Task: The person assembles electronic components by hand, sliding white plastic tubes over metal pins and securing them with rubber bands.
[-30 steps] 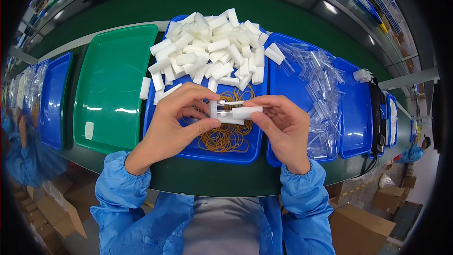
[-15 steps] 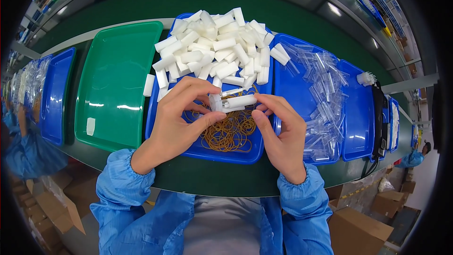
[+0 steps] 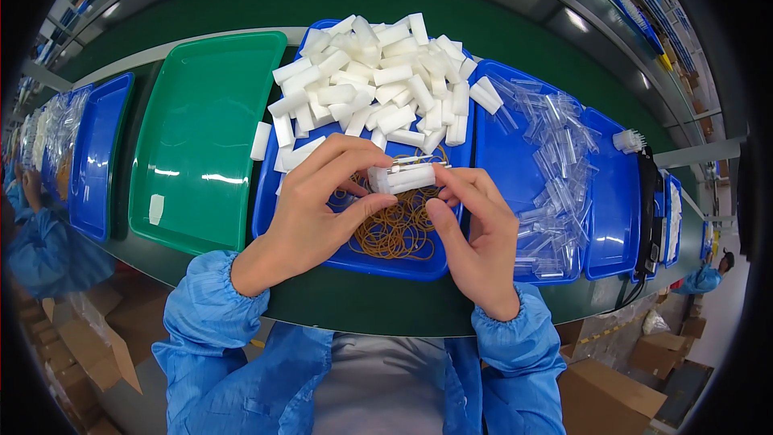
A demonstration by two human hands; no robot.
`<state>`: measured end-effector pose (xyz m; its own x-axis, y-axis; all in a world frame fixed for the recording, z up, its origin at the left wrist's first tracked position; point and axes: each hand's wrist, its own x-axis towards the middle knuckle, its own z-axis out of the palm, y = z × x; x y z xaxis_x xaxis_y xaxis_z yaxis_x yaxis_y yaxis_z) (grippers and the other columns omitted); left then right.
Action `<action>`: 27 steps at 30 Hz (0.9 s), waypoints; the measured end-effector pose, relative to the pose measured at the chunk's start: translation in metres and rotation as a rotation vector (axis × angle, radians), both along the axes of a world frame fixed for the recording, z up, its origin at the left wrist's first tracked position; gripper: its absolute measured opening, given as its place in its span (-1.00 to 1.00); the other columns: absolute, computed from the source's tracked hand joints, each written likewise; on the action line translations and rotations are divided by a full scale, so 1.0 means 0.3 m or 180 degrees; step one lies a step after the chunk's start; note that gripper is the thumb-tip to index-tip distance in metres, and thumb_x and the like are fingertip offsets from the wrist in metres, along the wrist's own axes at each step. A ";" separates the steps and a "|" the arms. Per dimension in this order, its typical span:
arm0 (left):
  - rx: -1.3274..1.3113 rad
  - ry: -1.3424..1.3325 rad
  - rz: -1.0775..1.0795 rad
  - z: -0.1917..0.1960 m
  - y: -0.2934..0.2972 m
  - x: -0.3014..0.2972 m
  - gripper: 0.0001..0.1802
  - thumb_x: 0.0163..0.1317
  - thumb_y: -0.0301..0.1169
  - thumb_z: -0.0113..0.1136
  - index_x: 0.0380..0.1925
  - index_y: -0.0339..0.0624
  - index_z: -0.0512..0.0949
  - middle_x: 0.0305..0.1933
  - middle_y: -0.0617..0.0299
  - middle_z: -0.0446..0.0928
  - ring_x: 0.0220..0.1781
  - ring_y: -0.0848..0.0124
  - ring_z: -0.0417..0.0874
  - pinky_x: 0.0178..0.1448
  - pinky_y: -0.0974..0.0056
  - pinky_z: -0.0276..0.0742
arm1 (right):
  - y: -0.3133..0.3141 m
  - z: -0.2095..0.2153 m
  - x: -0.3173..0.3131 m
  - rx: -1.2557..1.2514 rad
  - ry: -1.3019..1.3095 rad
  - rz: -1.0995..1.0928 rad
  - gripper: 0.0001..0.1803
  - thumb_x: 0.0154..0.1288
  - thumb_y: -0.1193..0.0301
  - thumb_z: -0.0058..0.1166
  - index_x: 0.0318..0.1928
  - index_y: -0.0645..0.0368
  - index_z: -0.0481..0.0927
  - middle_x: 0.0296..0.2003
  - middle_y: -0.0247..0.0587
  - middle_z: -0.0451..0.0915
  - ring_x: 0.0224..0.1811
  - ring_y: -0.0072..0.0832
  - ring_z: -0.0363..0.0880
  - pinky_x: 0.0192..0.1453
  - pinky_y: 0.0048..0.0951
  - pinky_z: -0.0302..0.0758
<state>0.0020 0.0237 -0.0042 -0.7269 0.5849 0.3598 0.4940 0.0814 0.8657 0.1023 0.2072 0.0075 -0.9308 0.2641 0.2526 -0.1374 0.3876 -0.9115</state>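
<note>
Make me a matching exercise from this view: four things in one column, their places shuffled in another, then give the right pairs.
Things
1. Small bundle of white pieces
2. Thin brown looped rubber bands
3. Clear plastic tubes
4. Shallow green plastic tray

Places
A. Just left of the middle blue plastic tray
B. In the blue plastic tray just right of the middle one
C. Gripped by the left hand
D. In the middle tray's near part

Pairs: 1-C; 2-D; 3-B; 4-A

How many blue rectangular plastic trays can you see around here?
5 at least: far-left tray, centre tray beneath your bare left hand, tray of clear plastic tubes, next tray right, and far-right tray. Others may be hidden.
</note>
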 end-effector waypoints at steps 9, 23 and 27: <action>0.1170 -0.0949 0.0610 0.066 -0.086 -0.109 -0.58 0.29 -0.58 0.27 0.13 -0.35 0.43 0.10 0.07 0.48 -0.01 0.38 0.64 -0.10 0.33 0.70 | -0.020 0.000 -0.076 0.1167 0.0295 0.0221 -0.78 0.21 0.57 0.27 -0.10 0.27 0.65 -0.16 -0.13 0.62 -0.19 -0.23 0.53 -0.13 -0.30 0.45; 0.1737 -0.1761 0.0706 0.060 -0.128 -0.155 -0.66 0.46 -0.25 0.16 0.05 -0.30 0.52 0.00 0.10 0.56 -0.17 0.36 0.71 -0.22 0.34 0.67 | -0.215 -0.013 -0.279 0.3246 0.0585 0.1674 -0.79 0.03 0.58 0.15 -0.25 0.23 0.54 -0.27 -0.15 0.55 -0.12 -0.27 0.48 -0.04 -0.31 0.41; 0.1483 -0.1635 0.0707 0.067 -0.124 -0.141 -0.66 0.49 -0.26 0.10 0.07 -0.28 0.52 0.06 0.10 0.55 -0.10 0.36 0.67 -0.16 0.31 0.65 | -0.169 0.035 -0.219 0.2122 0.0362 0.1523 -0.65 0.14 0.67 0.12 -0.01 0.32 0.57 -0.25 -0.13 0.54 -0.16 -0.16 0.55 -0.08 -0.29 0.51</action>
